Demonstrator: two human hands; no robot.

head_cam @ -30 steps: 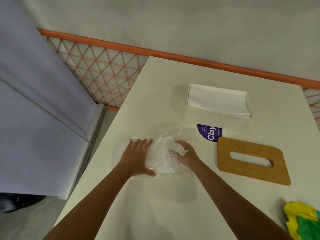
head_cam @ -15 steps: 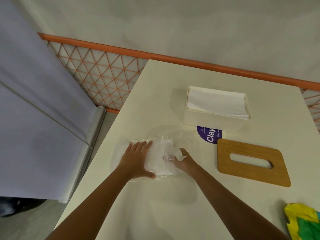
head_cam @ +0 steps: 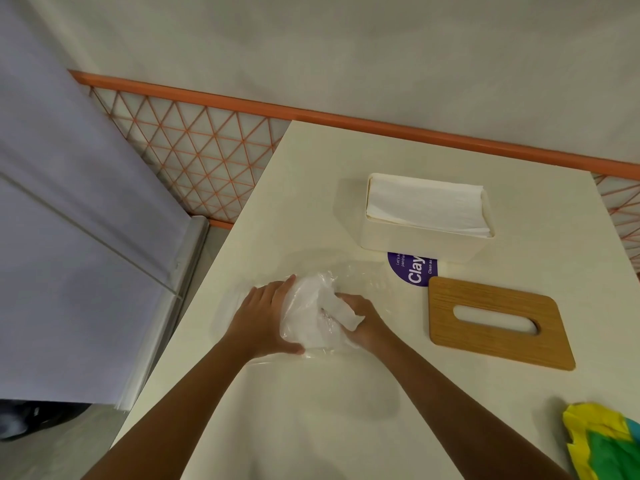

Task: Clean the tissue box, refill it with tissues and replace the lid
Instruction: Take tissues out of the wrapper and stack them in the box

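Note:
A white tissue box (head_cam: 419, 245) stands at the far middle of the table with a stack of white tissues (head_cam: 429, 206) filling it to the rim and no lid on. Its wooden lid (head_cam: 498, 322), with an oval slot, lies flat on the table to the box's near right. Close to me, a clear plastic wrapper (head_cam: 308, 317) is bunched on the table. My left hand (head_cam: 261, 318) presses flat on its left side. My right hand (head_cam: 360, 318) grips its right side, fingers curled into the crumpled film.
A purple round sticker (head_cam: 414, 273) shows on the cream table (head_cam: 311, 410), partly under the box. A yellow and green cloth (head_cam: 602, 445) lies at the near right corner. The table's left edge drops to the floor; an orange lattice rail (head_cam: 194, 157) runs behind.
Both hands have gathered the plastic wrapper tighter, the right hand pushing its side leftward toward the left hand. The box and lid have not moved.

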